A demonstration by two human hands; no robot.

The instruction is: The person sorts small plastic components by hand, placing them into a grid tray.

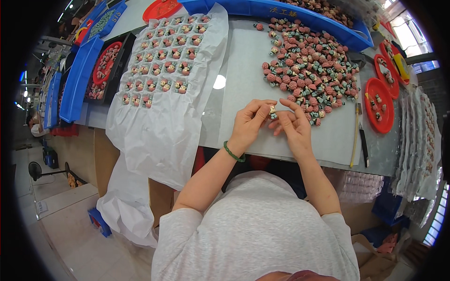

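Between the thumb and fingers of my left hand (251, 120) is a small painted figurine (273, 112) with a pale face and a blue-green body. Close beside it is my right hand (293, 125), its fingers loosely curved and apart; whether a fingertip touches the figurine I cannot make out. Just beyond my hands spreads a big pile of similar pink and blue-green figurines (304, 65) on white paper (241, 70). To the left, a tray lined with thin white sheet (154, 122) holds rows of figurines (161, 54) in separate cells.
A long blue bin (229, 8) runs along the back. Red plates (378, 119) with a few figurines stand at the right, near a yellow-handled brush (355, 140) and a dark, pen-like tool (364, 147). Stacked clear trays (417, 145) lie far right. Another blue bin (79, 82) is at left.
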